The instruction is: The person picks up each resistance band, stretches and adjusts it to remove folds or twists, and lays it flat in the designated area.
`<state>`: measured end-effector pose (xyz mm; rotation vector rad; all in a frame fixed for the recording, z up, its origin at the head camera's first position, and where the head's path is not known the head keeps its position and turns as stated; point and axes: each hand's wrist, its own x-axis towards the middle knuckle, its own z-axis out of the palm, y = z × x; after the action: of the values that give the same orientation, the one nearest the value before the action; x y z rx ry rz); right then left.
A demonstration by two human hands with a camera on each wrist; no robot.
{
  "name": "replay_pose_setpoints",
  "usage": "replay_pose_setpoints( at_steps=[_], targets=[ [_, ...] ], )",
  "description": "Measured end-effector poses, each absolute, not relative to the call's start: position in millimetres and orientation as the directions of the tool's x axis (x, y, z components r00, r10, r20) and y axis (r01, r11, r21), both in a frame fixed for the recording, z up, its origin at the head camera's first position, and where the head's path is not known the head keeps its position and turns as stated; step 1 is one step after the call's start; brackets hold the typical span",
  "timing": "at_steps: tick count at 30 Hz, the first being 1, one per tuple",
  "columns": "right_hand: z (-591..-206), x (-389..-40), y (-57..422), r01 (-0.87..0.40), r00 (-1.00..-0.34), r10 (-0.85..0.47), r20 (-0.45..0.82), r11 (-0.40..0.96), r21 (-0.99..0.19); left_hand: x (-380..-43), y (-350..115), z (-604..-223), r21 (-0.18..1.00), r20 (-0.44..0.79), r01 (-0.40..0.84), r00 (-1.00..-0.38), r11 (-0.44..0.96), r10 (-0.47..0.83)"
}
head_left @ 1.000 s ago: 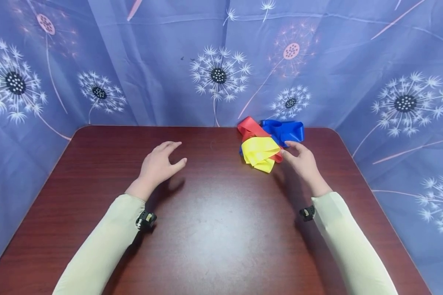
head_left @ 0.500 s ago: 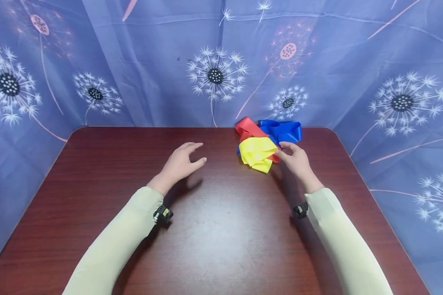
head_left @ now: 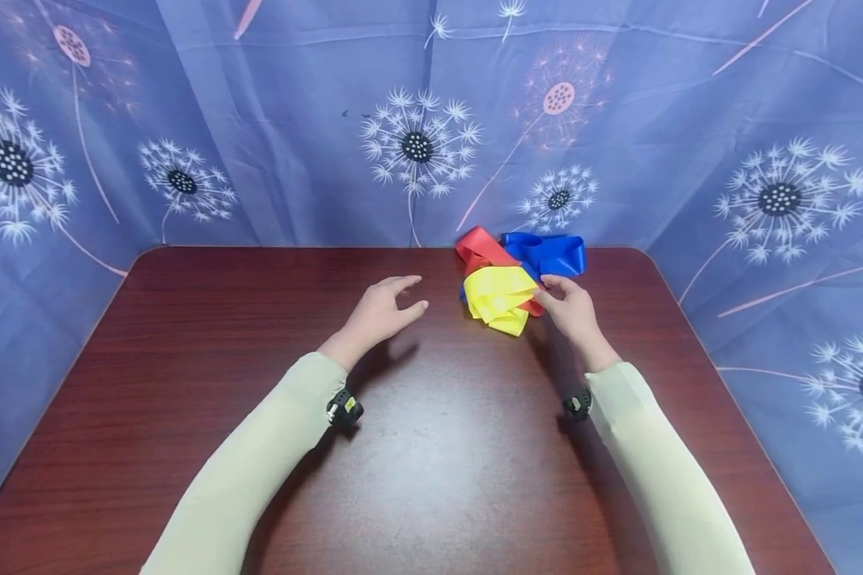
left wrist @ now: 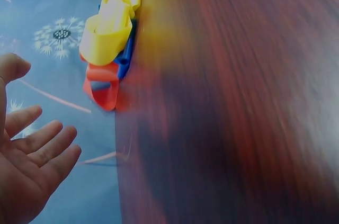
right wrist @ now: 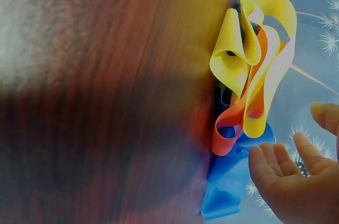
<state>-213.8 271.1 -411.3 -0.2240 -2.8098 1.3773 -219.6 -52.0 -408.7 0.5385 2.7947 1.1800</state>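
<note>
A loose pile of ribbons lies at the back right of the table. The yellow ribbon is on top, looped in folds, with the red ribbon under it and the blue ribbon behind. My right hand is at the pile's right side, fingers spread and relaxed; in the right wrist view its fingertips are close to the blue ribbon, and whether they touch is unclear. To the left of the pile, my left hand hovers over the table with thumb and fingers apart, holding nothing.
The dark red wooden table has rounded back corners. A blue curtain with dandelion prints hangs behind it and along both sides. A small black device sits at the left wrist, another black device at the right.
My left hand has moved right across the table, nearer to the ribbons. The right hand has stayed beside the pile, and the ribbons lie as before; the whole view has shifted slightly.
</note>
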Motion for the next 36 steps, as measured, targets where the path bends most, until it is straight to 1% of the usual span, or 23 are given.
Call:
replay_pose_setpoints(
  at_steps=[8,13,17,25,30,36],
  targets=[
    [-414,-219,267,0.152,-0.986,0.148,-0.076,0.621,-0.769,-227,-33,-413,0.699,0.052,0.308,-0.922,0.645,0.384],
    [-415,-222,266,0.161,-0.985,0.147,-0.090,0.603,-0.781,-232,-20,-415,0.744,0.018,0.270,-0.923,0.612,0.385],
    [-414,-224,266,0.206,-0.978,0.153,-0.142,0.585,-0.784,-235,-10,-418,0.775,-0.008,0.233,-0.926,0.587,0.378],
    [-414,-229,264,0.278,-0.961,0.170,-0.220,0.551,-0.787,-241,2,-424,0.794,-0.031,0.184,-0.939,0.579,0.342],
    [-417,-234,262,0.305,-0.952,0.193,-0.237,0.533,-0.790,-244,8,-426,0.822,-0.084,0.110,-0.947,0.558,0.310],
    [-420,-238,262,0.309,-0.949,0.230,-0.216,0.536,-0.786,-246,16,-425,0.869,-0.152,0.007,-0.948,0.495,0.280]
  ],
)
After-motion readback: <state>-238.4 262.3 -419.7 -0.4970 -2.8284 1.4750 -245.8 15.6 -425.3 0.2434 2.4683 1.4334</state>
